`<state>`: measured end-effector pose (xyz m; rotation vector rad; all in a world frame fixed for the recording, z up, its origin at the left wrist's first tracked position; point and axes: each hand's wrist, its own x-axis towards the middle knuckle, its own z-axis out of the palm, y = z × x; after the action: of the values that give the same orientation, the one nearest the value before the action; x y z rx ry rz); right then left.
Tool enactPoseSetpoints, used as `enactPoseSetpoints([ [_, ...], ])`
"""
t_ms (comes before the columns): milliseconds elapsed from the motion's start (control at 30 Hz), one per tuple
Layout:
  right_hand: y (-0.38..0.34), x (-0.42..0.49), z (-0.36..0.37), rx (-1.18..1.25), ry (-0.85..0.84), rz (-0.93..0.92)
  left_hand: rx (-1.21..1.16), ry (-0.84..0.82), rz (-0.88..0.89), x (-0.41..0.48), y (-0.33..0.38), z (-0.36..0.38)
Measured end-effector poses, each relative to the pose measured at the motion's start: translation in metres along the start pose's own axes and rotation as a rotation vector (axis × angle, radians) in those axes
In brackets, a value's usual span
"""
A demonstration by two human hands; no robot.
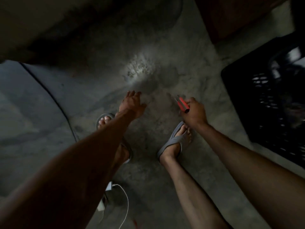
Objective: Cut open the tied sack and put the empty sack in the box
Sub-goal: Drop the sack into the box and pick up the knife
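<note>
The scene is dim and blurred. My right hand point(195, 113) is closed around a red-handled cutter point(182, 104), its tip pointing up and left over the concrete floor. My left hand point(132, 103) hangs over the floor with fingers spread, holding nothing. A black slatted plastic crate point(264, 100) stands at the right, close to my right hand. A grey, pale mass point(24, 100) lies at the left; I cannot tell whether it is the sack. No tie or knot shows.
My two feet in grey sandals point(177, 141) stand on the concrete floor point(148, 76) below my hands. A white cable and small charger point(115, 192) lie at bottom centre. A dark brown object point(231, 17) sits at the top right, behind the crate.
</note>
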<state>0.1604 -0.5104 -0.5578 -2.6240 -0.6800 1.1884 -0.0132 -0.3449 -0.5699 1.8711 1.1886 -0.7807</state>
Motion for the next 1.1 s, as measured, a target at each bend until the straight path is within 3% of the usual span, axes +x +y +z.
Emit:
enactPoseSetpoints([
  [133, -0.077, -0.092, -0.076, 0.103, 0.22, -0.022, -0.061, 0.026, -0.005, -0.125, 0.024, -0.089],
  [233, -0.147, -0.168, -0.143, 0.163, 0.294, -0.095, -0.105, 0.098, 0.012, -0.24, 0.046, -0.176],
  [367, -0.265, -0.263, -0.237, 0.18, 0.348, -0.235, -0.245, 0.403, 0.065, -0.382, 0.072, -0.308],
  [533, -0.399, -0.341, -0.315, 0.24, 0.578, -0.428, -0.372, 0.76, 0.125, -0.492, 0.066, -0.438],
  [833, -0.604, -0.356, -0.392, 0.332, 0.702, -0.705, -0.356, 1.072, 0.119, -0.548, 0.034, -0.598],
  [1100, -0.704, -0.284, -0.427, 0.189, 0.602, -0.789, -0.315, 1.045, 0.063, -0.48, 0.024, -0.667],
])
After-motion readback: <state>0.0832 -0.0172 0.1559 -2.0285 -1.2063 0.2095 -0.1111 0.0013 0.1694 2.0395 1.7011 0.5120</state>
